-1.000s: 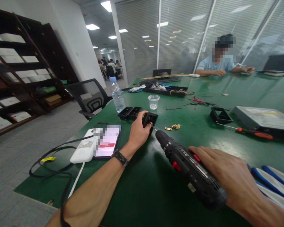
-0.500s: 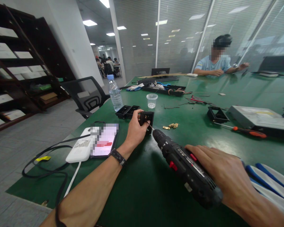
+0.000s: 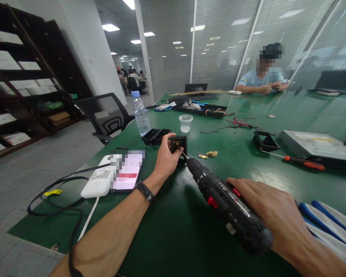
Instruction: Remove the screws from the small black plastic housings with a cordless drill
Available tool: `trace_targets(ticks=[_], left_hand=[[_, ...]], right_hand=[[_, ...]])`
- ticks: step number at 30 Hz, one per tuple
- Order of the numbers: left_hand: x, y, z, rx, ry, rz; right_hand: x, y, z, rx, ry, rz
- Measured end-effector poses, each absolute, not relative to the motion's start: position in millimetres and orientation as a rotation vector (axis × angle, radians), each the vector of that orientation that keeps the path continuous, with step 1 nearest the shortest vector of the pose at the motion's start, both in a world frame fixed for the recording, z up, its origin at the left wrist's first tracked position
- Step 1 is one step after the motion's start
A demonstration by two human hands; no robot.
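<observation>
Black box [image 3: 178, 145] pinched by left hand [image 3: 166, 159], right hand [image 3: 272, 215] clasping drill [image 3: 227, 204] — cup [image 3: 186, 123], bottle [image 3: 141, 115] behind

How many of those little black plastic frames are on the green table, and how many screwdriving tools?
Black frames: 4 — one in the left hand, frame; a pair; one far right.
Drivers: 2 — drill under right hand, orange screwdriver.
Total: 6.

The phone [image 3: 127, 171] screen is blurred out, and the right hand [image 3: 272, 213] hides the drill [image 3: 227, 204] handle.
</observation>
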State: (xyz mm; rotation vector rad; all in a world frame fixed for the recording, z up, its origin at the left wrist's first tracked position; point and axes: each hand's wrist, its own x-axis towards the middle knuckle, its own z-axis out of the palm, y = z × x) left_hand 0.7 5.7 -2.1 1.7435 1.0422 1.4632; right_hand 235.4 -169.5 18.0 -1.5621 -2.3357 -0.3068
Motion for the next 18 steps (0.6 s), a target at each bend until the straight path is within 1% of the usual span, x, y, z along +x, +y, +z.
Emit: trace_targets(ticks=[8, 18], left_hand=[[-0.1, 6.3, -1.5, 1.793, 1.059, 1.477], [1.4, 5.7, -1.1, 1.78, 1.117, 1.497]], right_hand=[[235.4, -169.6, 15.6, -1.489, -2.304, -0.305], [232.3, -172.0, 21.4, -1.507, -2.304, -0.305]])
